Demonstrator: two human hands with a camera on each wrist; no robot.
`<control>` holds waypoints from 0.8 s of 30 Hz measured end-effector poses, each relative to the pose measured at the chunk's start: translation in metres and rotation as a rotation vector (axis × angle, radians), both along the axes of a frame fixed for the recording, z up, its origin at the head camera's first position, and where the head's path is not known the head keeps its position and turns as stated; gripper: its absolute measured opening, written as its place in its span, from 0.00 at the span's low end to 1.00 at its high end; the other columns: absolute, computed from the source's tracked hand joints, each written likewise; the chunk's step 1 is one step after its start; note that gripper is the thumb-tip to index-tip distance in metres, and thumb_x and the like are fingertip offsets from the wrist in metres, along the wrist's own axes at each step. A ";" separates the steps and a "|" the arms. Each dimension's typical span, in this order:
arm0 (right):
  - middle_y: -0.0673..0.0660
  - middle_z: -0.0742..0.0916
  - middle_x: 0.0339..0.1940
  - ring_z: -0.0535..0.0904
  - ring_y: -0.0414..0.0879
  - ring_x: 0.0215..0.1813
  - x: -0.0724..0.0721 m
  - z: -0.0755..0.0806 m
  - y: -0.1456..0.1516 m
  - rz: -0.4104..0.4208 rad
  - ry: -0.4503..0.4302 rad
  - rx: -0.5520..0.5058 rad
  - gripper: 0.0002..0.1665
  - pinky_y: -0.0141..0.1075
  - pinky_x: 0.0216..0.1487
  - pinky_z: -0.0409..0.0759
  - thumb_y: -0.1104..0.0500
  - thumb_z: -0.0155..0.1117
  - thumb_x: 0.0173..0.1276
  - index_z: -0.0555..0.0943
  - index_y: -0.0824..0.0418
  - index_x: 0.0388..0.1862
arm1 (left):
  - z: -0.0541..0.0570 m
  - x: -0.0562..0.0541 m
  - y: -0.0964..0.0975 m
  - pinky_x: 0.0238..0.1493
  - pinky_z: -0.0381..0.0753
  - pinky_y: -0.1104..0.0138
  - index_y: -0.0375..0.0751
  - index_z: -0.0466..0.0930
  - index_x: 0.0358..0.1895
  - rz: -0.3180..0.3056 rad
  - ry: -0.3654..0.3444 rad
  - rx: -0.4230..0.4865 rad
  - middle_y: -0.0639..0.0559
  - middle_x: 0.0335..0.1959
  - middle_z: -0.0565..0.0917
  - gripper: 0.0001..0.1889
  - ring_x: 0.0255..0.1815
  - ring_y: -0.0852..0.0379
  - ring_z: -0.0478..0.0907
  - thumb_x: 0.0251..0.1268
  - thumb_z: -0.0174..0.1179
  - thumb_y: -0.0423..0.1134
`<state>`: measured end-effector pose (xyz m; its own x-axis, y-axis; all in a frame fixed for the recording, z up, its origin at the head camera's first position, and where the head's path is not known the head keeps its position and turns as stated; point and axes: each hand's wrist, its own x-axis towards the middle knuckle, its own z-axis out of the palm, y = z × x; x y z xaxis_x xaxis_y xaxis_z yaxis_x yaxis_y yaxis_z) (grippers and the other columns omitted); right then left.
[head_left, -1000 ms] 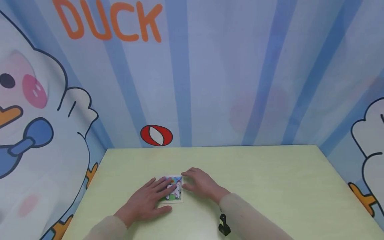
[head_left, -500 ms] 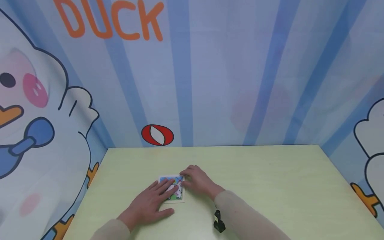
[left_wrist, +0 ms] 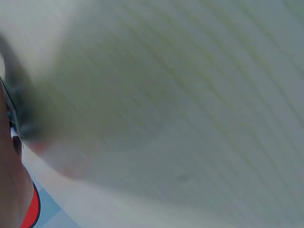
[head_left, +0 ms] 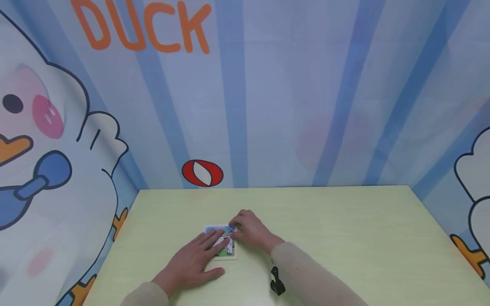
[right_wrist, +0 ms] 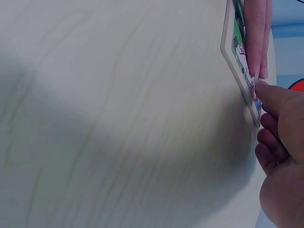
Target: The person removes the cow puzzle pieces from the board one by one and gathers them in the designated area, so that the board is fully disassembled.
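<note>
A small square picture puzzle [head_left: 230, 251] with a light wooden border and a cartoon white animal on green lies flat on the table. My left hand [head_left: 193, 261] rests on it with straight, spread fingers, hiding much of its left side. At the puzzle's top right corner, my right hand [head_left: 252, 229] has its fingers curled. In the right wrist view, the right thumb [right_wrist: 273, 95] lies on the corner of the picture, with the other fingers bent beside the edge. Straight left fingers [right_wrist: 255, 33] touch the picture there. Only a blurred edge of the left hand [left_wrist: 12, 185] shows in the left wrist view.
The pale yellow wooden table [head_left: 325, 229] stretches around both hands. Behind it rises a blue striped backdrop [head_left: 275, 106] with cartoon ducks and the word DUCK. A small black clip-like object [head_left: 277, 281] is by the right sleeve.
My right hand has shifted slightly left and up onto the puzzle's top right corner, and the black object moved with the sleeve. The left hand still lies on the puzzle.
</note>
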<state>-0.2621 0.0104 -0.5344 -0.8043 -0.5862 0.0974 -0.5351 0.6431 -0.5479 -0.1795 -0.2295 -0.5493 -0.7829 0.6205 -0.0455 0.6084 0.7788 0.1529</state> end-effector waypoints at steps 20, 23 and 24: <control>0.54 0.84 0.45 0.78 0.52 0.54 -0.003 0.009 -0.002 -0.016 -0.090 0.003 0.11 0.48 0.64 0.78 0.60 0.76 0.71 0.89 0.62 0.51 | -0.004 0.000 0.001 0.82 0.63 0.47 0.57 0.60 0.87 -0.008 0.081 0.015 0.50 0.87 0.59 0.41 0.87 0.45 0.56 0.79 0.44 0.74; 0.53 0.83 0.45 0.78 0.51 0.54 -0.003 0.009 -0.003 -0.024 -0.096 0.016 0.11 0.47 0.65 0.78 0.59 0.76 0.72 0.89 0.61 0.51 | -0.004 0.000 0.001 0.82 0.63 0.47 0.58 0.60 0.87 0.003 0.073 0.007 0.51 0.87 0.59 0.42 0.87 0.46 0.56 0.78 0.44 0.74; 0.53 0.83 0.45 0.78 0.51 0.54 -0.003 0.008 -0.003 -0.028 -0.099 0.021 0.11 0.46 0.65 0.78 0.59 0.75 0.72 0.89 0.61 0.51 | -0.004 0.000 0.002 0.82 0.62 0.48 0.59 0.60 0.87 0.007 0.069 0.004 0.51 0.87 0.59 0.42 0.87 0.46 0.56 0.78 0.44 0.74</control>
